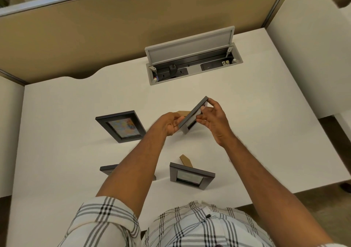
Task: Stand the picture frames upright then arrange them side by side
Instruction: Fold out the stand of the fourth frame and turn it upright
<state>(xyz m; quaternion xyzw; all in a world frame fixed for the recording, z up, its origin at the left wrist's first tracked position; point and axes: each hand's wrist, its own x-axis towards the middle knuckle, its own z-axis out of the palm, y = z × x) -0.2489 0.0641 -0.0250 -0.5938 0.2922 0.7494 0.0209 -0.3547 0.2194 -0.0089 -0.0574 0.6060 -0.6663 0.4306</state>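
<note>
Head view: both hands [191,121] grip a dark rectangular frame [193,114], cardboard-backed.

My frames [193,114] dark grey, backs brown; desk [76,102] off-white; partition [95,28] tan; my shirt [190,225] white-black plaid.

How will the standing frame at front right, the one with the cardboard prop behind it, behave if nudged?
The front-right frame probably tips easily: it leans on one narrow cardboard easel leg. It likely slides readily, since the white desk looks smooth. It is probably rigid and light; the person's left hand and right hand hold a similar frame with fingertips.
</note>
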